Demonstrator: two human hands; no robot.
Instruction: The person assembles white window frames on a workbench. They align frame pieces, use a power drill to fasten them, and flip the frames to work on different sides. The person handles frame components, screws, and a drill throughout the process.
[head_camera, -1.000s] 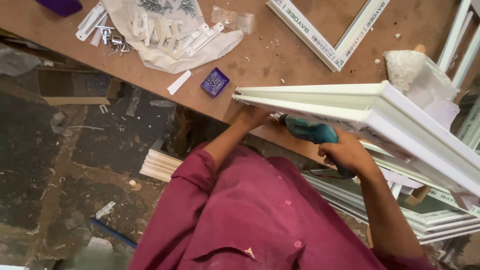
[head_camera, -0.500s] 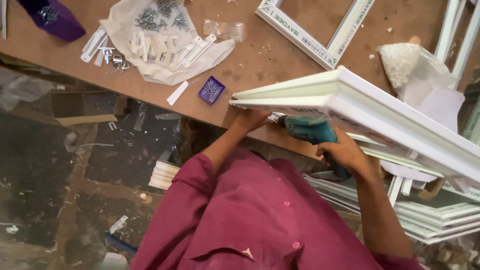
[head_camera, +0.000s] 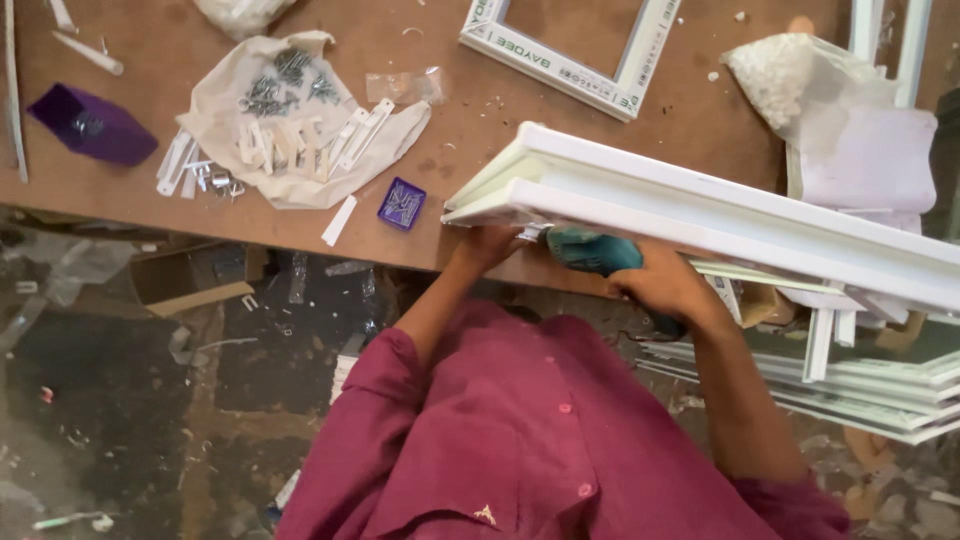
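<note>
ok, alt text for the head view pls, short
Seen from above, a person in a maroon shirt holds a teal power drill in the right hand under a long white window frame, left hand steadying its end. On the wooden workbench: a cloth with screws and a small purple box.

The setting is a window-frame workshop. A worn wooden table (head_camera: 700, 130) carries white plastic frame profiles (head_camera: 720, 215), a cloth of screws and fittings (head_camera: 290, 110), and a small purple screw box (head_camera: 401, 204). Finished frames (head_camera: 880, 390) are stacked beside it above a debris-strewn floor (head_camera: 120, 400).
</note>
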